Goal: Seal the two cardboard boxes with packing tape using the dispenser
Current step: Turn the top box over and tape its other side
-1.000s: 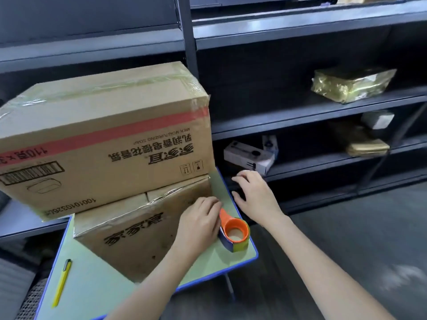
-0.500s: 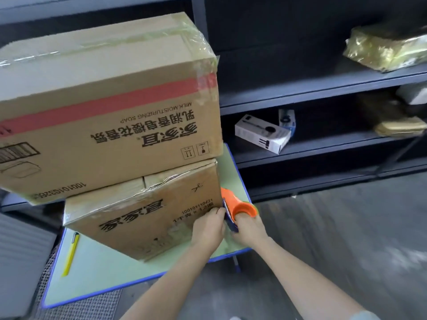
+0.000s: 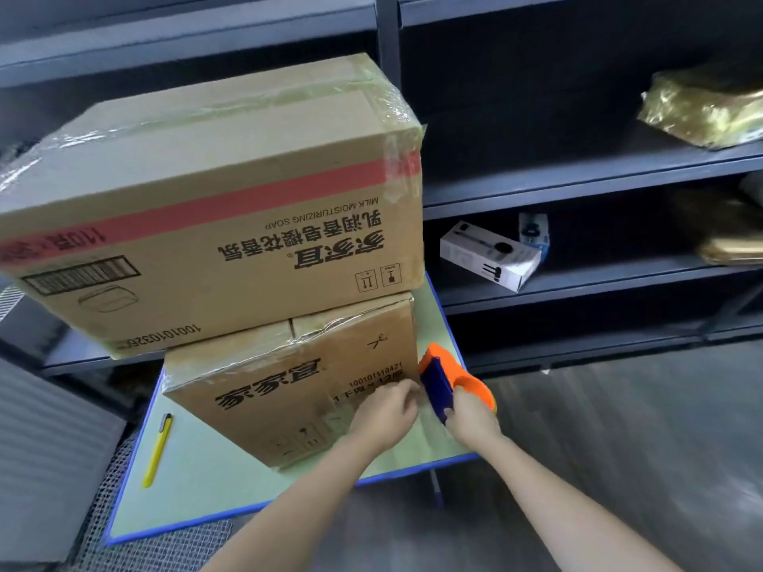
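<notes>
Up comes the dispenser [image 3: 452, 381] off the table [image 3: 198, 480] to the right corner of the lower box [image 3: 268, 398]. Our right hand [image 3: 472, 421] wraps round it, while our left hand [image 3: 386, 410], fingers curled, seems to pinch the tape end against the cardboard, anchoring the pull.

Pale green table top [image 3: 214, 489] with blue edging; yellow utility knife [image 3: 157, 450] lying on its left part, lengthwise, near edge. Dark metal shelving [image 3: 578, 171] behind, several tiers, upright post [image 3: 388, 35] at centre. Middle tier: white product box [image 3: 489, 258] lying flat, small blue carton [image 3: 534, 233] upright just behind it. Upper tier, far right: gold-wrapped parcel [image 3: 706, 105]; second gold parcel [image 3: 726, 237] on tier below, partly cut off by frame. Grey floor [image 3: 619, 427], blurred. Wire mesh [image 3: 165, 551] under table's near-left corner; grey ribbed panel [image 3: 45, 447] at left.
</notes>
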A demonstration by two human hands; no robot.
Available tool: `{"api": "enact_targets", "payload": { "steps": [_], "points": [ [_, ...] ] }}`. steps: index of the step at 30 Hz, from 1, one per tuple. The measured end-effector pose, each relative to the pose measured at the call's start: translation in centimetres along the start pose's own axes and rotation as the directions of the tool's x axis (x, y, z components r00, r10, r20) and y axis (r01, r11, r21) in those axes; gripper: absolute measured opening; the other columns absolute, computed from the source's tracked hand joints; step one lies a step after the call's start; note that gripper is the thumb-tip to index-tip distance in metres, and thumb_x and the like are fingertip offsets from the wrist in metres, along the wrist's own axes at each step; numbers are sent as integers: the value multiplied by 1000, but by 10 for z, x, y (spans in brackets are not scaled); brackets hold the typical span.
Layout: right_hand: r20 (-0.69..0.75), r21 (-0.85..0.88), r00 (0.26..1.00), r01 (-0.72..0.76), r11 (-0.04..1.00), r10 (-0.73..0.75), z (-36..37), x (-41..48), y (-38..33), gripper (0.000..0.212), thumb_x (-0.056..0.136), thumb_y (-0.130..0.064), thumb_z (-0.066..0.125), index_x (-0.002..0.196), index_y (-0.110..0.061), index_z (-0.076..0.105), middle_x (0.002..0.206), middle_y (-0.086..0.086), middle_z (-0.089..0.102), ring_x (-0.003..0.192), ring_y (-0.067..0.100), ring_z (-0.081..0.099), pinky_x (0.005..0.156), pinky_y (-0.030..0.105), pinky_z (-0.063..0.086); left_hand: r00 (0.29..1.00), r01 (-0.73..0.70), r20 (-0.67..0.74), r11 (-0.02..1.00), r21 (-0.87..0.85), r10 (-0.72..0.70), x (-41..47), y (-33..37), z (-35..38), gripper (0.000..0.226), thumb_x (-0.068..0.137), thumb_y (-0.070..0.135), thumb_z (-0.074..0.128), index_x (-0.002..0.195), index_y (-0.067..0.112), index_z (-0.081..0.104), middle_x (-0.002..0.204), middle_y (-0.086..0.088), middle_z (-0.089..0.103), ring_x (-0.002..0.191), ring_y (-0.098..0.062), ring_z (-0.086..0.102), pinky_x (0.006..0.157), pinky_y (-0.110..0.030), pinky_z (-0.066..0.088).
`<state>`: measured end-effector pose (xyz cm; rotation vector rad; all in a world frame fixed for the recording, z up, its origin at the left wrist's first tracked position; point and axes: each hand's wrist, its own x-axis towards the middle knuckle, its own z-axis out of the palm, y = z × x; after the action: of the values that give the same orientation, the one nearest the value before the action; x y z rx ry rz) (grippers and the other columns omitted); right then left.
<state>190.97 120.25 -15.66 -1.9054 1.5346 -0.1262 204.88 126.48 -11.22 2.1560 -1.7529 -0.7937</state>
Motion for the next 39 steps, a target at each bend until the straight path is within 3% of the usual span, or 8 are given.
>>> {"api": "enact_targets", "payload": {
  "steps": [6,10,14,21,26,30,32,39],
  "points": [
    [32,500,999,-30,866,17,-53,-33,13,7,88,-3,56,93,-8,58,97,14,65,84,21,60,74,29,47,996,92,14,951,-294,-92,7,37,-9,35,100,15,34,132,8,48,133,-8,53,119,-23,51,99,-29,41],
    [-84,601,991,131,788,-101,-105,-59,-1,13,87,1,57,96,-6,64,100,16,69,91,30,65,83,35,49,995,83,21,719,-690,-95,7,89,-39,30,102,25,34,115,6,53,109,-7,56,94,-16,56,87,-30,50],
    [-273,596,947,303,743,-167,-158,-86,-32,18,85,4,56,93,-11,62,89,7,68,78,16,59,72,23,46,980,-182,-192,580,-794,44,-2,142,-96,24,101,17,40,110,0,55,94,-5,62,73,0,55,59,-10,48],
    [-470,540,799,596,594,-374,-229,-128,-113,23,80,-1,67,90,-21,61,82,-4,68,75,7,63,64,15,50,742,-643,-624,524,-559,244,-51,187,-186,31,89,16,63,119,14,55,104,2,68,96,-6,64,82,-22,53],
    [-618,352,668,706,615,-415,-259,-139,-177,56,54,-31,89,95,-20,52,86,-8,66,75,7,65,65,20,53,730,-675,-669,301,-674,138,-91,194,-247,22,93,12,56,115,12,55,95,-5,68,90,-20,67,74,-35,57],
    [-671,199,534,798,569,-514,-271,-147,-218,50,59,-22,87,91,-24,49,84,-15,59,70,-8,56,57,5,42,756,-654,-649,64,-754,85,-113,180,-294,28,91,-5,39,111,4,56,81,-10,65,77,-20,64,71,-35,58],
    [-622,218,515,838,501,-590,-278,-149,-231,45,59,-17,87,88,-25,53,83,-13,62,67,-8,56,56,4,42,769,-639,-634,85,-764,84,-122,168,-313,30,90,-6,42,117,-2,54,87,-14,67,79,-22,67,70,-36,59],
    [-323,414,489,843,344,-810,-275,-128,-265,42,51,-21,78,87,-21,58,66,-15,64,61,1,59,56,16,48,682,-602,-728,615,-510,64,-141,131,-348,24,78,9,73,100,16,68,86,4,74,76,-3,67,55,-10,46]
  ]
}}
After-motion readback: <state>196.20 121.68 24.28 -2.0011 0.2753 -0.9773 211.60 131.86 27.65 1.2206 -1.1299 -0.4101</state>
